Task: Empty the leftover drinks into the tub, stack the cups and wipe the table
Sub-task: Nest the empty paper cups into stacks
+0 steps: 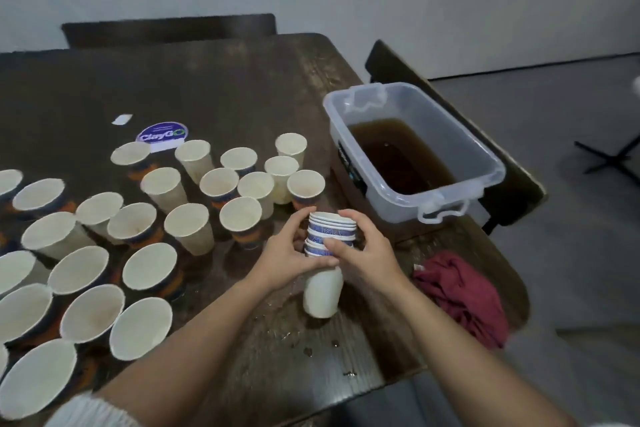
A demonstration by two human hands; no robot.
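A stack of paper cups (325,291) stands upright on the dark wooden table (214,87), its blue-patterned rims bunched at the top. My left hand (287,253) grips the stack from the left and my right hand (367,250) grips its upper rims from the right. Several single empty cups (194,225) stand open-mouthed across the left half of the table. The clear plastic tub (491,166) holds brown liquid and sits at the table's right edge. A crumpled dark red cloth (464,298) lies right of the stack.
Drops of liquid (304,350) dot the table near its front edge. A round purple sticker (162,135) and a small white tag (122,119) lie on the tabletop behind the cups. Dark benches (166,28) stand behind and to the right of the table.
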